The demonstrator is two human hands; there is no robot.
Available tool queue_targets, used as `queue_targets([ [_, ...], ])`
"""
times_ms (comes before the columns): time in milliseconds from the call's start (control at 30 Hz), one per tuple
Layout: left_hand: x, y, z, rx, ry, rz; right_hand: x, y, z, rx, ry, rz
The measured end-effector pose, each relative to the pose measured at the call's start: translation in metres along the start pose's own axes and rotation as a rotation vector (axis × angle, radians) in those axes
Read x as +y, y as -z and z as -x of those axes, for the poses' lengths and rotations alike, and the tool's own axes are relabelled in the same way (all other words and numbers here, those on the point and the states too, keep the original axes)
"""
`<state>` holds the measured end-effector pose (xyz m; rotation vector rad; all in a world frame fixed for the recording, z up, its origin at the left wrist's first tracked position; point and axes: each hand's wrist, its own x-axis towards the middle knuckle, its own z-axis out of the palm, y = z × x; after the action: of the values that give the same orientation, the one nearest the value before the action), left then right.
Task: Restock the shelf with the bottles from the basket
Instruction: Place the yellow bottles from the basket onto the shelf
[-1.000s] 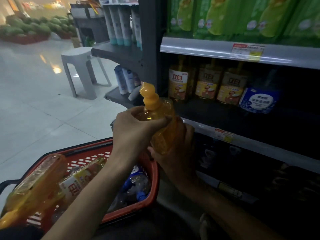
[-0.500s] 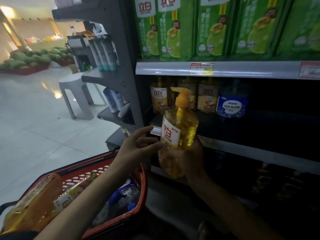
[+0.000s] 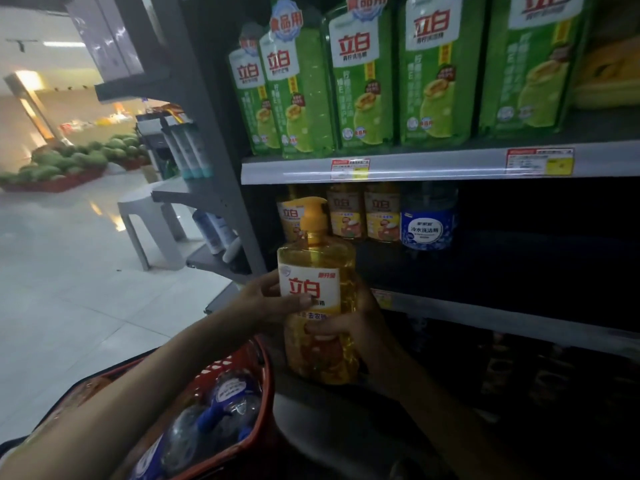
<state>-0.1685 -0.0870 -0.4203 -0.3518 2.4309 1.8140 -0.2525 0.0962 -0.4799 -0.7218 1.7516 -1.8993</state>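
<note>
I hold a yellow pump bottle point(image 3: 317, 271) of dish soap upright in front of the middle shelf point(image 3: 485, 271). My left hand point(image 3: 268, 299) grips its left side over the white label, thumb on the front. My right hand point(image 3: 360, 323) wraps the lower right side. Both hands are shut on it. The red basket point(image 3: 258, 386) sits at the bottom left, holding clear bottles with blue caps point(image 3: 221, 410). On the middle shelf stand yellow bottles point(image 3: 363, 213) and one blue-labelled bottle point(image 3: 427, 223); its right part is dark and bare.
Green refill packs point(image 3: 363, 81) fill the shelf above, with price tags point(image 3: 349, 168) on its rail. A grey shelf upright point(image 3: 207, 133) stands left of the bottle. A white stool point(image 3: 149, 223) and a melon display point(image 3: 69, 161) lie on the tiled floor to the left.
The bottle has gone from tilted above the basket to upright and higher, label facing me, nearer the middle shelf. My left hand moved from its top to its side. The view tilted upward.
</note>
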Motion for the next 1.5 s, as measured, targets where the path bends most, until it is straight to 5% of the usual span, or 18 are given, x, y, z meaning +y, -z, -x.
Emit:
queue_targets([
  [267, -0.017, 0.008, -0.012, 0.183, -0.227, -0.155, -0.011, 0.011, -0.010, -0.084, 0.056, 0.308],
  [467, -0.035, 0.003, -0.048, 0.331, -0.333, -0.157, 0.008, 0.012, -0.040, 0.156, 0.044, 0.507],
  [667, -0.025, -0.025, -0.097, 0.514, -0.442, -0.059, 0.036, 0.016, -0.082, 0.335, -0.055, 0.333],
  [1000, -0.038, -0.033, -0.173, 0.600, -0.595, -0.037, 0.062, 0.043, -0.152, 0.523, 0.051, 0.125],
  [1500, -0.059, -0.007, -0.256, 0.618, -0.543, 0.107, 0.082, 0.035, -0.222, 0.654, 0.129, 0.090],
])
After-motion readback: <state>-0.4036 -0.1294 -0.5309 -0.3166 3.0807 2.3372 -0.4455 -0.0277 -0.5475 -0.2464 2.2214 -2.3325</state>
